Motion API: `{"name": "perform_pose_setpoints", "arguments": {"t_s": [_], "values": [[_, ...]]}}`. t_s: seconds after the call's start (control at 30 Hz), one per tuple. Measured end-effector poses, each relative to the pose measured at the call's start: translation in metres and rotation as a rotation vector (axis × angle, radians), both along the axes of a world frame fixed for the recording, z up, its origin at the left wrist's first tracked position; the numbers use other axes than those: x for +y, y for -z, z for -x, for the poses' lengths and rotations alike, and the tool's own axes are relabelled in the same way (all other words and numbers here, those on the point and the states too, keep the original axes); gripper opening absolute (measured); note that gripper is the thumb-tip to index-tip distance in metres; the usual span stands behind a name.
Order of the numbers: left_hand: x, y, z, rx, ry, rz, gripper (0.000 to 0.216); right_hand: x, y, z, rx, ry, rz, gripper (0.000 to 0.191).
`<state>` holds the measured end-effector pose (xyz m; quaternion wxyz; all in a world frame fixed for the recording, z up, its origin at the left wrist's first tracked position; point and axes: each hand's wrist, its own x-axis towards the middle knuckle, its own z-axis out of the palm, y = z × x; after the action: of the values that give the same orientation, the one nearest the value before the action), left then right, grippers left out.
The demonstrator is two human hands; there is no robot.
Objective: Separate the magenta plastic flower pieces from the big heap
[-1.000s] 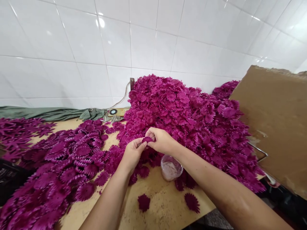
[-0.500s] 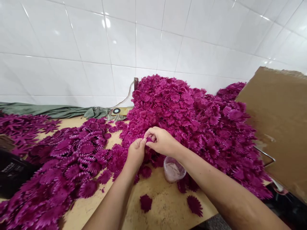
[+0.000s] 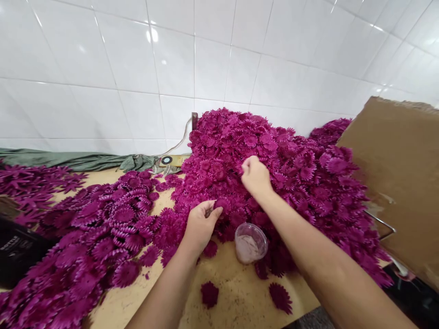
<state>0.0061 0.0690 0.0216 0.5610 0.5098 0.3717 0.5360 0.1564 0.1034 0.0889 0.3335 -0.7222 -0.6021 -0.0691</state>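
Left hand (image 3: 200, 227): thumb and fingers pinched together on the edge of a magenta flower (image 3: 225, 205)
Flower: at the left hand's fingertips, in front of the big heap (image 3: 219, 151), part of it hidden by the fingers
Right hand (image 3: 256, 177): farther off than the left and apart from it, fingers curled in against the face of the heap; cannot tell whether they grip anything
Heap: magenta flowers piled up behind both hands and spreading past the right one, up against the tiled wall (image 3: 222, 55)
Tub (image 3: 262, 241): clear, on the desk (image 3: 236, 315) between the two forearms, nearer the body than either hand, with pale pinkish paste (image 3: 246, 249) in it
Loose flowers: one (image 3: 209, 294) below the left hand, another (image 3: 280, 299) below the right hand near the desk's edge, both lying flat
Side pile (image 3: 103, 246): more magenta flowers, left of the left hand, running back toward the body
Star pieces (image 3: 41, 180): magenta too, well left of the left hand, beyond the side pile
Cloth (image 3: 78, 159): green, beyond the left hand and to its left, along the wall
Cardboard (image 3: 401, 173): leaning, well right of the right hand, beside the heap
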Motion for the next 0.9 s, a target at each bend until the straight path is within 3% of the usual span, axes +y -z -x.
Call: {"name": "perform_pose_setpoints", "arguments": {"t_s": [0.07, 0.17, 0.3, 0.4, 0.5, 0.6, 0.7, 0.9], "values": [[0.000, -0.001, 0.001, -0.004, -0.038, 0.025, 0.016, 0.009, -0.004, -0.020, -0.006, 0.033, -0.003, 0.020], [0.003, 0.001, 0.002, 0.000, -0.069, 0.059, 0.023, 0.005, -0.001, -0.026, -0.057, -0.136, -0.024, 0.021], [0.006, 0.007, 0.003, -0.027, -0.086, 0.052, 0.029, -0.018, 0.007, 0.005, 0.098, -0.515, 0.132, 0.013], [0.006, 0.009, 0.002, -0.081, -0.085, 0.066, 0.031, -0.028, 0.011, 0.027, 0.225, -0.655, 0.249, 0.015], [0.006, 0.008, 0.002, -0.104, -0.061, 0.116, 0.033, -0.027, 0.016, 0.034, 0.191, -0.739, 0.282, 0.013], [0.004, 0.006, 0.002, -0.132, -0.033, 0.150, 0.034, -0.025, 0.018, 0.033, 0.120, -0.699, 0.239, 0.006], [0.001, 0.004, 0.002, -0.117, 0.010, 0.096, 0.031, -0.023, 0.014, 0.032, 0.118, -0.588, 0.189, 0.011], [0.002, 0.003, 0.001, -0.016, -0.021, -0.049, 0.031, -0.010, 0.015, 0.034, 0.444, -0.504, 0.183, 0.020]]}}
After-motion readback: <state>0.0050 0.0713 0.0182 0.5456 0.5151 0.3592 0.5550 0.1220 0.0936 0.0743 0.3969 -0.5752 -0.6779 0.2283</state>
